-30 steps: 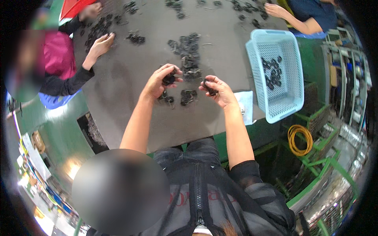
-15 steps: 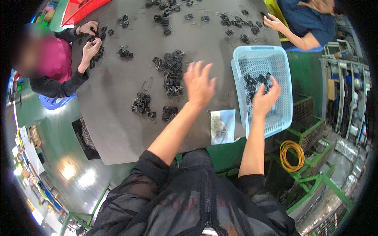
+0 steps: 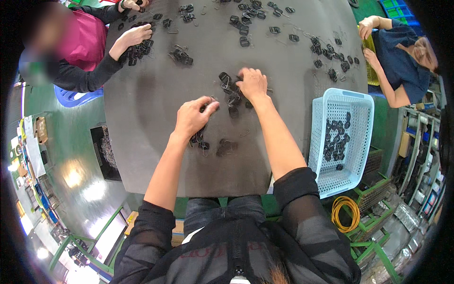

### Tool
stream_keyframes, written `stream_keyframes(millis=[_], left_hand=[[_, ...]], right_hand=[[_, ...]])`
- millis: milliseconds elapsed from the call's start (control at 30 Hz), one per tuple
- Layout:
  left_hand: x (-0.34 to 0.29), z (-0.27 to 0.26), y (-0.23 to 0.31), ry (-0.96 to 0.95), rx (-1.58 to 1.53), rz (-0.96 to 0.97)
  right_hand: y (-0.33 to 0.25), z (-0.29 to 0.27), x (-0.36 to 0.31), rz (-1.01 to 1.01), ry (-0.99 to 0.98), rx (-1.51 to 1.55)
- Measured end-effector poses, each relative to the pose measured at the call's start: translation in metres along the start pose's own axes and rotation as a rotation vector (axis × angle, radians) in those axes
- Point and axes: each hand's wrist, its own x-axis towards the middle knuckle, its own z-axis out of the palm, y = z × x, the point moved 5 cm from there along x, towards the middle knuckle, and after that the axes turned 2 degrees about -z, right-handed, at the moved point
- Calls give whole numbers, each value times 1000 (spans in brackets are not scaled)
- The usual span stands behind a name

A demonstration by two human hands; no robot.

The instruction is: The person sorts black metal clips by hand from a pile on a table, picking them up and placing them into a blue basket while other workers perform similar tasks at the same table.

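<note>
Two bare hands work apart from each other over one grey-brown table (image 3: pixel 158 102), where three groups of black buckles with thin wire hooks lie close to the person. The right hand (image 3: pixel 253 85) has its fingers bent down at the edge of the first group (image 3: pixel 232 97), and they hide part of it; whether they grip a buckle cannot be told. The left hand (image 3: pixel 193 116) is curled above the second group (image 3: pixel 201 142), thumb near forefinger, with something dark at the fingertips too blurred to name, so its hold is also uncertain. The third group (image 3: pixel 227 147) is a smeared patch between the forearms, and one loose wire hook (image 3: pixel 244 133) lies just beside it. Farther up the table are one small cluster (image 3: pixel 180 56) and two single buckles, one (image 3: pixel 275 30) nearer the middle and one (image 3: pixel 293 38) to its right. One light-blue basket (image 3: pixel 343 188) stands to the right, holding a heap of buckles (image 3: pixel 336 142) that overlap too much to count. Two co-workers sit at the sides: one in a maroon top (image 3: pixel 85 35), one hand cut by the upper edge, and one in a navy shirt (image 3: pixel 402 61), both hands at a partly covered yellow basket (image 3: pixel 371 49).
</note>
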Motion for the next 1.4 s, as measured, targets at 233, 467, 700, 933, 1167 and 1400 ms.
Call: stream_keyframes(millis=[233, 467, 700, 933, 1167, 1400], left_hand=[[64, 10, 3, 271, 260, 62], [99, 48, -3, -148, -502, -56], [73, 19, -20, -68, -310, -121], [60, 12, -49, -209, -774, -271], [55, 18, -67, -79, -627, -274], [71, 51, -18, -261, -749, -425]], right_hand=[[42, -14, -19, 222, -179, 1022], [70, -29, -67, 526, -166, 1512], [56, -16, -29, 252, -5, 589], [46, -28, -20, 290, -125, 235], [84, -21, -49, 476, -85, 1056], [101, -20, -83, 719, -18, 1329]])
